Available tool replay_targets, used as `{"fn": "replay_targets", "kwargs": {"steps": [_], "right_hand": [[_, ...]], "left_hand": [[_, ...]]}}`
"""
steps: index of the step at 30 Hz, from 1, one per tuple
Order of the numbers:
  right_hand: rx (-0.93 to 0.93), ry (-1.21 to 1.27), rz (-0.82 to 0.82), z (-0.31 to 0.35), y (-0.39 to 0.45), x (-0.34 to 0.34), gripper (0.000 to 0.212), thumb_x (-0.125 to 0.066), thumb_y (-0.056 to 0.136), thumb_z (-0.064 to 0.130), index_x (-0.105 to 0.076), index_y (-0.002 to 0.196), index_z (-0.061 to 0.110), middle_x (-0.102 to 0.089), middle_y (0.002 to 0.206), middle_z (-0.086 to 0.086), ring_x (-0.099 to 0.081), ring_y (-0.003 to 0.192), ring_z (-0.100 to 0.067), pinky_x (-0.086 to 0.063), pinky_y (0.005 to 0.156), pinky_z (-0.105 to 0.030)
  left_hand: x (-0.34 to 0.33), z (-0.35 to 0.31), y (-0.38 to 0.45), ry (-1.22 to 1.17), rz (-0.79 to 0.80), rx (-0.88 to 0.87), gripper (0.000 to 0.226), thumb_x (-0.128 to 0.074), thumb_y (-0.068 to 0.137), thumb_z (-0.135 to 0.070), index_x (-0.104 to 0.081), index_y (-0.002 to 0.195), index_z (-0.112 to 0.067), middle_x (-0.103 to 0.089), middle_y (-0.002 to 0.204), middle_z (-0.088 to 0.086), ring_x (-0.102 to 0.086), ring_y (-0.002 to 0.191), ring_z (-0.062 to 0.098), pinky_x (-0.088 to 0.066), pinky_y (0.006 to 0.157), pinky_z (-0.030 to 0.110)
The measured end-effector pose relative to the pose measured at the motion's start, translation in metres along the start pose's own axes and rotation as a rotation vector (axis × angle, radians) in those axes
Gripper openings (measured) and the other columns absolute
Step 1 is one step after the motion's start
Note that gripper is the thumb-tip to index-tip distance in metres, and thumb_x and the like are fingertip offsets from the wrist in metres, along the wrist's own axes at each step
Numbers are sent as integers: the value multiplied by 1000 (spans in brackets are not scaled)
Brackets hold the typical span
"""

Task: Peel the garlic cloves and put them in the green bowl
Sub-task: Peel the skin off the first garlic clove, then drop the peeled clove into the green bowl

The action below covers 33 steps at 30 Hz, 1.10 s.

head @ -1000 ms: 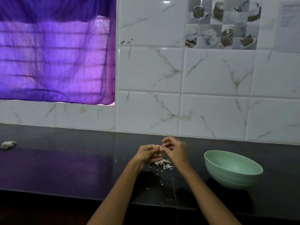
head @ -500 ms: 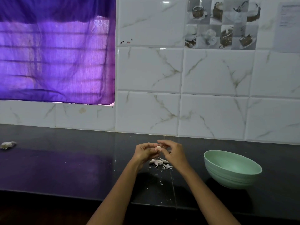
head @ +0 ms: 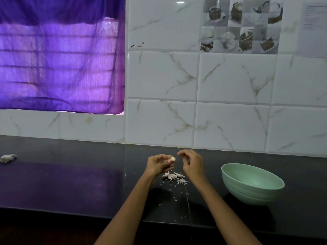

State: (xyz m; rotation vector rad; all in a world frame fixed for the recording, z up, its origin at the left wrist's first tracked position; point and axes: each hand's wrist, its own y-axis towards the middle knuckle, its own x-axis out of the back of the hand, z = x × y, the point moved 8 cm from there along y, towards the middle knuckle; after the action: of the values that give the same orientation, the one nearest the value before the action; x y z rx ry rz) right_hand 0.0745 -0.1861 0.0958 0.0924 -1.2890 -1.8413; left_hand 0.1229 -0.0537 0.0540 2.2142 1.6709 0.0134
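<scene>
My left hand pinches a small pale garlic clove at its fingertips, held above the black counter. My right hand hovers just right of the clove, a small gap apart from it. Its fingers are curled with thumb and forefinger close together, and nothing shows between them. A heap of papery garlic skins lies on the counter under both hands. The green bowl stands to the right of my right hand, and its visible inside shows no cloves.
A whitish clump of garlic or skins lies at the counter's far left. A marbled tile wall rises close behind the hands. A purple curtain covers the window at the upper left. The counter's front edge runs beneath my forearms.
My hands were joined on the clove. The right hand has now drawn away to the right, and the left hand alone keeps the clove.
</scene>
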Motion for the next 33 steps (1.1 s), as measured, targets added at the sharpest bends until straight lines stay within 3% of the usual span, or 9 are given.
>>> {"fn": "replay_targets", "kwargs": {"steps": [4, 8, 13, 17, 20, 23, 29, 33], "right_hand": [[12, 76, 99, 8, -2, -8, 36, -59, 77, -8, -69, 108, 9, -65, 92, 0, -58, 76, -2, -45, 67, -7], [6, 56, 171, 3, -3, -17, 24, -67, 77, -3, -73, 98, 7, -70, 89, -7, -59, 72, -5, -41, 63, -2], [-27, 85, 79, 1, -1, -9, 6, -75, 75, 9, -75, 81, 7, -72, 71, -4, -59, 56, 4, -42, 55, -8], [-18, 66, 75, 3, -2, -8, 10, -68, 84, 17, -75, 82, 11, -71, 69, -1, -57, 50, -3, -52, 53, -31], [-12, 93, 127, 6, -4, -12, 9, -68, 83, 12, -74, 90, 12, -73, 80, 0, -62, 63, 0, -54, 62, -29], [12, 31, 161, 7, -8, -14, 12, -68, 79, 10, -73, 90, 15, -72, 83, -1, -65, 75, -11, -54, 69, -30], [32, -30, 84, 12, -18, 2, 13, -64, 79, 7, -72, 87, 14, -67, 83, -4, -58, 81, -17, -49, 73, -33], [39, -56, 93, 24, -22, 18, 14, -61, 81, 5, -71, 90, 11, -67, 86, -6, -59, 84, -20, -49, 74, -33]], "left_hand": [[-2, 0, 0, 18, 14, 1, 8, -61, 83, 6, -66, 85, 1, -70, 64, 3, -66, 58, 9, -57, 61, 20], [-4, 1, -1, 53, 34, 15, 6, -59, 84, 6, -65, 85, 4, -69, 64, 6, -67, 57, 9, -56, 58, 19], [-5, 2, 0, 100, 33, 19, 15, -55, 90, -5, -64, 78, -1, -62, 62, 7, -62, 53, 9, -56, 58, 20], [-6, 1, 0, 138, 18, -10, 24, -53, 93, -10, -61, 72, -2, -59, 63, 7, -59, 50, 8, -56, 56, 21], [-4, 0, 0, 185, 10, -35, 24, -54, 93, -10, -61, 71, -4, -59, 64, 9, -59, 52, 9, -55, 55, 19], [-6, 0, 1, 204, 56, -46, 23, -52, 93, -8, -63, 74, -3, -61, 65, 8, -61, 55, 8, -55, 58, 19], [-16, 3, -3, 140, 145, -40, 19, -51, 92, -1, -65, 80, -3, -67, 63, 2, -65, 63, 9, -56, 62, 20], [-24, 2, -10, 51, 118, -28, 19, -48, 93, 3, -65, 85, -1, -67, 70, 9, -66, 63, 9, -58, 65, 23]]}}
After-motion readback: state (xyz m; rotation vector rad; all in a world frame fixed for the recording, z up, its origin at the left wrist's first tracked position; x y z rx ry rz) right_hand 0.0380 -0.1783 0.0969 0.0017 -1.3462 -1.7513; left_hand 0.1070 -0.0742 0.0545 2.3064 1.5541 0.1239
